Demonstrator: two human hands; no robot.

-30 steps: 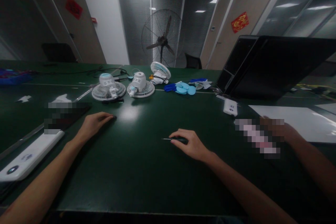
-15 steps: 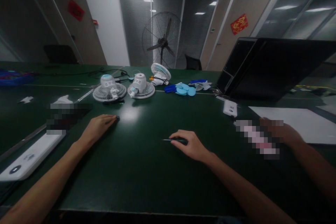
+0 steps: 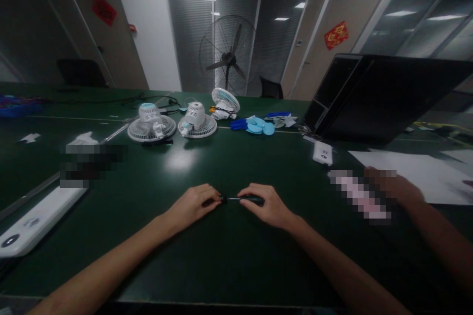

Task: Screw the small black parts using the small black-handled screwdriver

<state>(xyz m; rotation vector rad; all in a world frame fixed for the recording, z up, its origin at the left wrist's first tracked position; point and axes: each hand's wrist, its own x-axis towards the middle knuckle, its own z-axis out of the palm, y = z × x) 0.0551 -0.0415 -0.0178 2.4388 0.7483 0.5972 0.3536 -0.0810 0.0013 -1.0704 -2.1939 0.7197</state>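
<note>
My right hand (image 3: 266, 204) is closed around the dark handle of a screwdriver (image 3: 254, 199), whose thin metal shaft points left, low over the green table. Facing it, my left hand (image 3: 195, 203) pinches a small black piece (image 3: 223, 199) between its fingertips. The shaft's tip meets or nearly meets this piece; whether it sits inside cannot be made out. Both wrists are close to the tabletop.
Two white fan heads (image 3: 151, 125) lie face down at the back, with a third fan (image 3: 225, 103) tilted behind. Blue gloves (image 3: 239, 124) and light blue discs (image 3: 260, 126) are nearby. At right are a black monitor (image 3: 399, 98) and another person's hand (image 3: 395, 189).
My left hand has moved right and toward me with the small black piece, from the left side of the table to the screwdriver's tip. My right hand has stayed in place.
</note>
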